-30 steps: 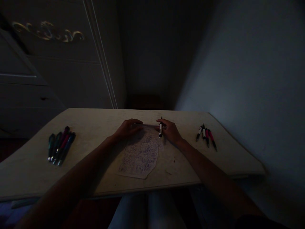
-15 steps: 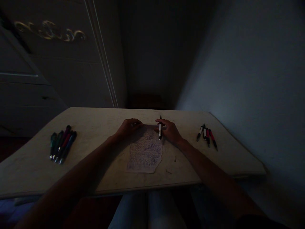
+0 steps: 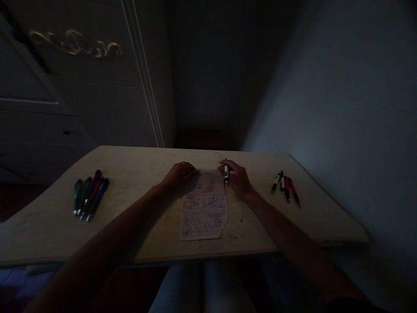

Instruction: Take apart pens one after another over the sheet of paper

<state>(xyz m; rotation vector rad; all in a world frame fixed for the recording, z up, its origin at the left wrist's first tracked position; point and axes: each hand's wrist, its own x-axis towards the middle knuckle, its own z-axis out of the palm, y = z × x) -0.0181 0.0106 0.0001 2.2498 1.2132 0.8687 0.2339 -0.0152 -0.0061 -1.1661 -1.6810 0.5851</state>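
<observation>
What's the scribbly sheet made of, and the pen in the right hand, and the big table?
The pale, scribble-covered sheet: probably thin matte paper, judging by its ragged corner and ink-like marks.
The slim white-and-black pen in the right hand: likely plastic, from its evenly coloured barrel.
The broad cream tabletop: maybe coated wood, dull and smudged; the dim light leaves that open.

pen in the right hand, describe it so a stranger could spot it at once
On the pale table, find the scribbled paper near the middle. At its far right corner, the right hand holds a black-and-white pen. Unlike the pens at left and the pens at right, which lie grouped on the table, this one is held.
</observation>
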